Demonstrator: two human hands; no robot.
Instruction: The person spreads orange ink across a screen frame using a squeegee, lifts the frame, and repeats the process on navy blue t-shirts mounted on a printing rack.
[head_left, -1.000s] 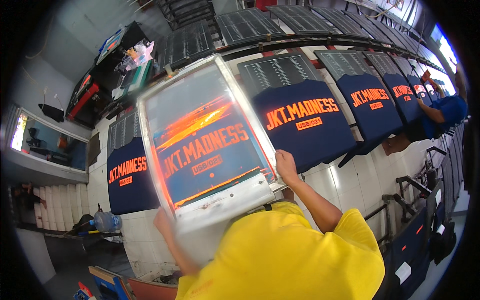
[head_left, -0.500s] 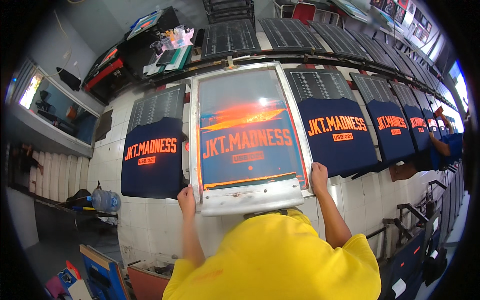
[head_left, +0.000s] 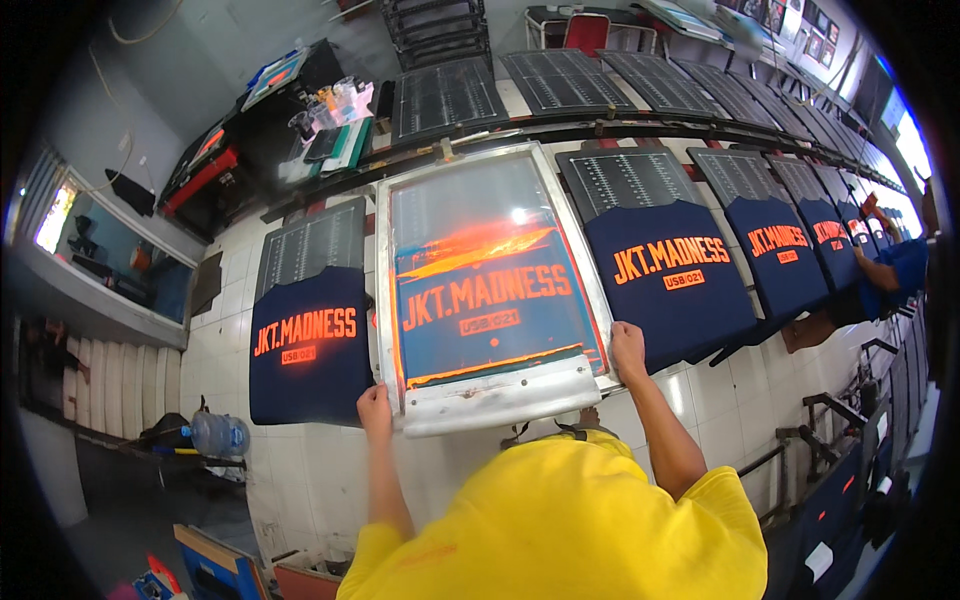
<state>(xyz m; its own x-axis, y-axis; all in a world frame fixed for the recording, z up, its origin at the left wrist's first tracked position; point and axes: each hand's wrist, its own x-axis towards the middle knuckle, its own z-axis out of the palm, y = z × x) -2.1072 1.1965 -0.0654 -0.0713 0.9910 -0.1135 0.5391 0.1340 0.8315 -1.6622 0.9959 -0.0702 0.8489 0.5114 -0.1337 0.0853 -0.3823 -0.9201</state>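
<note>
The printing screen frame (head_left: pixel 490 285) is gripped at its near corners by the left hand (head_left: pixel 375 410) and right hand (head_left: pixel 628 345), both clamped on its edges, and is judged to be at the seating step on the bench, so squaring over the pallet beneath is called for.

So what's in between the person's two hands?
The metal-framed printing screen, smeared with orange ink, fills the stretch between the left hand and right hand; each grips a lower corner, seen from the head camera.

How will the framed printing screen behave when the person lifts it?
The printing screen probably stays stiff, given its metal frame. Both hands, left and right, hold its corners, suggesting it is unwieldy. Orange ink may drip if tilted.
</note>
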